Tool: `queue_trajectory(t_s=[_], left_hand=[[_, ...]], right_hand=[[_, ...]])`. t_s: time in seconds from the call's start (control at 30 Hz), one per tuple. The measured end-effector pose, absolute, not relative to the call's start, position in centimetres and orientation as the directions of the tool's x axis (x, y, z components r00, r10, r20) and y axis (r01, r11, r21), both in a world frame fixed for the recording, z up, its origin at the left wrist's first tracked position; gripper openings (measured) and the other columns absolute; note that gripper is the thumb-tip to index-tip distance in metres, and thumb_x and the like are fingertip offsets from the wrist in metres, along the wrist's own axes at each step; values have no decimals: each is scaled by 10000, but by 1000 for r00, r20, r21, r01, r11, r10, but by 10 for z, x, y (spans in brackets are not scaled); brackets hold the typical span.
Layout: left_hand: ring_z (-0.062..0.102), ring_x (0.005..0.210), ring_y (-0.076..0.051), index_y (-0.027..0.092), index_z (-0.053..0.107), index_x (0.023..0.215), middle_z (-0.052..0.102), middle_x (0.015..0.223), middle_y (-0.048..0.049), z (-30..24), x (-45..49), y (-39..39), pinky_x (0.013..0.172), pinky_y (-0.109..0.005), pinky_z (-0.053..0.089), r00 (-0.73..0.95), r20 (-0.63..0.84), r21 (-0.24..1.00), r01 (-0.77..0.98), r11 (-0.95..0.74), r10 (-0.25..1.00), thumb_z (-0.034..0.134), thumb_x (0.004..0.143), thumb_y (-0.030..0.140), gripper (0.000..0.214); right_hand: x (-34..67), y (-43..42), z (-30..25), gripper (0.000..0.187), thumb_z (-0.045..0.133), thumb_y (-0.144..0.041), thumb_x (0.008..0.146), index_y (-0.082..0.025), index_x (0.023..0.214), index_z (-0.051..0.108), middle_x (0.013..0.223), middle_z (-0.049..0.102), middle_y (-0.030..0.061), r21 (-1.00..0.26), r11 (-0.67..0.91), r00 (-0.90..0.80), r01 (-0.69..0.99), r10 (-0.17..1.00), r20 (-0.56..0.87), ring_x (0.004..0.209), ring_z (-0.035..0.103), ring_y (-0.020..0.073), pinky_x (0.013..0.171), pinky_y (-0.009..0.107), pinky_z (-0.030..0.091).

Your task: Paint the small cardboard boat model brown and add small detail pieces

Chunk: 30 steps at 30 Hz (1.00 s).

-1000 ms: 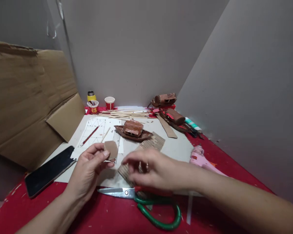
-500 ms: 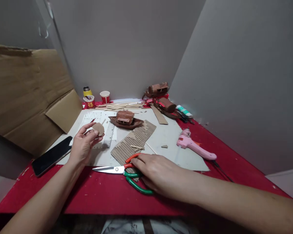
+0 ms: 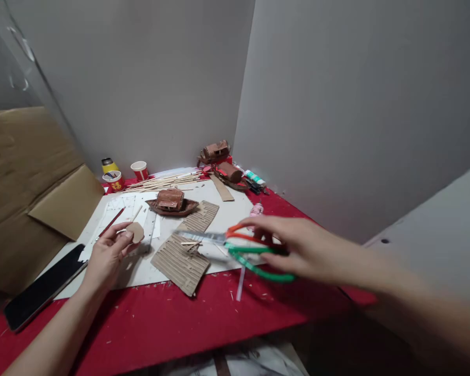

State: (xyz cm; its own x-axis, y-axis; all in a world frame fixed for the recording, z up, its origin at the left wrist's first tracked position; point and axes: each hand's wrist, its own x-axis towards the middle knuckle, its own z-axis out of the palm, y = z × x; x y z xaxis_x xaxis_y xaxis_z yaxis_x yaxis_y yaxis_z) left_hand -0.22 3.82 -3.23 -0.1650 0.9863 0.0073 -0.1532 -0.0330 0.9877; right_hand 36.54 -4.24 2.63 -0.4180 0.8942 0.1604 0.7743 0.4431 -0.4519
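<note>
My left hand (image 3: 108, 254) pinches a small brown cardboard piece (image 3: 136, 231) just above the white sheet (image 3: 227, 214). My right hand (image 3: 297, 245) is closed on the handles of a pair of scissors (image 3: 238, 248) with one orange and one green handle. The scissors are lifted off the table, blades pointing left over a strip of corrugated cardboard (image 3: 180, 256). A small brown model boat (image 3: 172, 201) sits on the sheet behind the cardboard strip.
A black phone (image 3: 43, 287) lies at the left on the red tablecloth (image 3: 172, 324). A big folded cardboard box (image 3: 31, 198) leans at the left. Two paper cups (image 3: 127, 175), wooden sticks (image 3: 164, 181), more model boats (image 3: 221, 159) and a pink glue gun (image 3: 255, 210) are at the back.
My right hand has picked the scissors up off the table and carried them to the right. The view has swung right. My left hand still holds the cardboard piece.
</note>
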Motion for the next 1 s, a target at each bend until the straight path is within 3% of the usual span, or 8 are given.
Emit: queue_trajectory(t_s=[0.1,0.2,0.37,0.53,0.77,1.0], left_hand=[[673,710,-166,179,728,970,721,768,-16,-32,5,33,649,-259,571,-105,27,999,-41,-31,994,903,573,328,459],[638,661,-148,176,735,938,717,730,-9,-32,11,30,627,-237,539,-73,4,1000,22,-2,997,919,541,366,478],[653,731,-176,186,745,930,741,787,-39,-37,19,30,677,-239,519,2,-14,993,120,13,1000,886,597,392,416],[655,768,-210,199,759,918,754,842,-67,-43,22,28,727,-272,519,16,-7,979,202,4,1000,866,619,413,383],[663,808,-203,236,760,948,767,887,-66,-42,22,24,736,-228,504,62,-31,958,286,12,998,832,668,447,358],[683,846,-244,279,769,904,784,903,-47,-40,22,25,713,-217,530,9,-72,917,393,62,997,840,560,555,447]], right_hand=[[416,-23,24,522,659,-353,774,-246,1277,570,982,708,75,-468,218,-145,857,971,188,794,645,231,737,349,500],[454,-1,13,520,688,-272,720,-218,1228,589,879,692,51,-549,-79,168,832,979,114,808,641,229,765,343,487],[482,25,-15,427,604,-215,780,-113,1195,580,784,670,70,-589,-262,341,764,940,23,612,593,168,597,290,460],[486,34,-35,386,640,-200,782,-125,1158,599,748,651,75,-555,-315,407,770,912,46,637,575,171,639,301,428],[492,29,-41,439,646,-228,796,-121,1216,575,752,653,74,-569,-331,426,753,904,37,651,585,170,634,300,423],[491,2,-49,452,583,-264,818,-135,1247,532,750,658,39,-598,-326,437,732,898,45,644,617,164,622,275,481]])
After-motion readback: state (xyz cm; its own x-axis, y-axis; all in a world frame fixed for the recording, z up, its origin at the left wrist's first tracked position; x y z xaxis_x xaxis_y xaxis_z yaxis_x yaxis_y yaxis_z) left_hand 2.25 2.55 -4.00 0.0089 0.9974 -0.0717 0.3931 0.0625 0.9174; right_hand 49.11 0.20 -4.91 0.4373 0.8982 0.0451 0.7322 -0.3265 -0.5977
